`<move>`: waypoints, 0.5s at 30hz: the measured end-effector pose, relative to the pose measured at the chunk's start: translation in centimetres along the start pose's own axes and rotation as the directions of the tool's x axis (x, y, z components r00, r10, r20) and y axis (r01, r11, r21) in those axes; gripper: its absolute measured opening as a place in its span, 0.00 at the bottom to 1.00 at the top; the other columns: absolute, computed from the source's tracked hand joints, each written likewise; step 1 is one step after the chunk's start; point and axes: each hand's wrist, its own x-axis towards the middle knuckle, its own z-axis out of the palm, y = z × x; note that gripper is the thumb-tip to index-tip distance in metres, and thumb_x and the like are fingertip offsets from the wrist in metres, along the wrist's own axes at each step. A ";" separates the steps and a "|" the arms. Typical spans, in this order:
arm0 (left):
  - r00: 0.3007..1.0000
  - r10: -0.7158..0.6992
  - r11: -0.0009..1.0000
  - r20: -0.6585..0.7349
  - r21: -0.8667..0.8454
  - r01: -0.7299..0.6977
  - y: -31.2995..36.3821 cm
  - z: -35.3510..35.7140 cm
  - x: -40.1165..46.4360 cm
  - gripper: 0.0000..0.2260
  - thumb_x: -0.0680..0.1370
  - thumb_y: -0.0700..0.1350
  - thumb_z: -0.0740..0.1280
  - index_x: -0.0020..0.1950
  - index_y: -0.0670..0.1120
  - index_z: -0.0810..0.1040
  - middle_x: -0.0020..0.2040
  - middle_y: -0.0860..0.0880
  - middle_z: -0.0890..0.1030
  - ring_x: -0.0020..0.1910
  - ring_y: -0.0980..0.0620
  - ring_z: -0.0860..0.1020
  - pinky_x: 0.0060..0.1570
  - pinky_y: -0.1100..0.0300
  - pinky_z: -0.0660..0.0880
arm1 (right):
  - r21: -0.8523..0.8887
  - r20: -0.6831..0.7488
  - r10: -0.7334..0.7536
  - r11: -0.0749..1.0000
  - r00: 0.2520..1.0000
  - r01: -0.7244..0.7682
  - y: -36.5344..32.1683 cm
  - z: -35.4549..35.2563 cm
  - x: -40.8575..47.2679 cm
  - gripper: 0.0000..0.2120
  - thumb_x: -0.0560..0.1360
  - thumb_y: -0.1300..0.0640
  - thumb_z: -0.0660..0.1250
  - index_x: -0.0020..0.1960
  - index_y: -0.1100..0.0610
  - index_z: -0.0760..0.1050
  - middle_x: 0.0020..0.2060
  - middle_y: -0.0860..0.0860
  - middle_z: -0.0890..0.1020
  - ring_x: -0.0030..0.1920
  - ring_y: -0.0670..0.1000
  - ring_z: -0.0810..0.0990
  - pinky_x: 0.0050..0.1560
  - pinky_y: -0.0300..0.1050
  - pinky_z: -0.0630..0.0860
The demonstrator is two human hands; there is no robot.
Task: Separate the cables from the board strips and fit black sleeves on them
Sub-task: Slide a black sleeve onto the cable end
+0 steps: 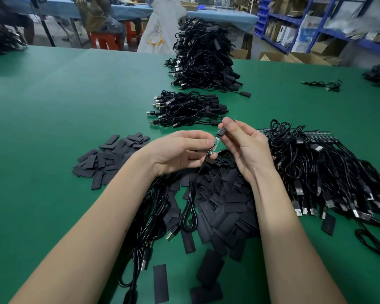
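Note:
My left hand (180, 150) pinches a small green circuit board (214, 145) at the end of a black cable (190, 205) that hangs down to the table. My right hand (244, 145) pinches a black sleeve (223, 131) whose lower end meets the board's upper tip. Under my hands lies a big heap of flat black sleeves (224, 200). To the right is a mass of cables on green board strips (320, 163).
A smaller scatter of sleeves (112, 156) lies left on the green table (64, 102). Two piles of sleeved cables (184, 109) (203, 58) stand further back. Loose cables (149, 229) lie under my left forearm. People sit at a blue table behind; shelves stand far right.

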 end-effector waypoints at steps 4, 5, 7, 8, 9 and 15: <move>1.000 -0.018 0.999 0.001 -0.028 0.018 0.0 0.0 0.0 0.03 0.78 0.39 0.68 0.49 0.46 0.79 0.40 0.50 0.82 0.41 0.55 0.84 0.42 0.66 0.79 | 0.013 0.008 0.007 1.000 1.000 -0.007 0.0 0.3 -0.1 0.02 0.64 0.58 0.78 0.37 0.55 0.87 0.40 0.52 0.88 0.41 0.45 0.86 0.41 0.34 0.80; 1.000 -0.020 0.999 0.002 -0.028 0.020 0.0 0.0 0.0 0.03 0.78 0.39 0.68 0.49 0.46 0.79 0.41 0.50 0.82 0.41 0.55 0.84 0.42 0.66 0.79 | 0.012 0.007 0.008 1.000 1.000 -0.008 0.0 0.3 -0.2 0.02 0.64 0.57 0.78 0.37 0.55 0.87 0.40 0.52 0.88 0.41 0.45 0.86 0.41 0.34 0.80; 1.000 -0.019 0.999 0.006 -0.028 0.019 0.0 0.1 -0.1 0.03 0.79 0.39 0.68 0.50 0.46 0.80 0.41 0.50 0.82 0.41 0.55 0.84 0.43 0.66 0.79 | 0.009 0.007 0.011 1.000 1.000 -0.011 -0.1 0.3 -0.3 0.02 0.64 0.57 0.78 0.36 0.55 0.87 0.39 0.52 0.88 0.41 0.44 0.86 0.40 0.33 0.80; 1.000 -0.019 0.999 0.008 -0.031 0.019 0.0 0.1 -0.1 0.03 0.78 0.39 0.68 0.50 0.45 0.80 0.41 0.50 0.82 0.41 0.55 0.84 0.43 0.65 0.79 | 0.010 0.006 0.013 1.000 1.000 -0.013 -0.2 0.3 -0.3 0.02 0.64 0.57 0.78 0.36 0.55 0.87 0.39 0.52 0.87 0.41 0.44 0.86 0.40 0.33 0.80; 1.000 -0.019 0.999 0.011 -0.034 0.019 0.0 0.1 -0.1 0.03 0.78 0.39 0.68 0.50 0.45 0.80 0.41 0.50 0.83 0.41 0.55 0.84 0.43 0.65 0.80 | 0.010 0.004 0.016 1.000 1.000 -0.016 -0.2 0.3 -0.3 0.03 0.63 0.57 0.78 0.36 0.55 0.87 0.39 0.52 0.87 0.40 0.44 0.86 0.40 0.33 0.79; 1.000 -0.026 0.999 -0.001 -0.036 0.026 0.1 0.2 -0.2 0.04 0.77 0.39 0.69 0.51 0.44 0.81 0.41 0.49 0.83 0.40 0.55 0.83 0.40 0.65 0.80 | 0.001 0.021 0.037 0.999 0.999 -0.037 -0.6 0.2 -0.5 0.03 0.64 0.57 0.78 0.37 0.56 0.87 0.39 0.52 0.87 0.40 0.44 0.86 0.40 0.33 0.80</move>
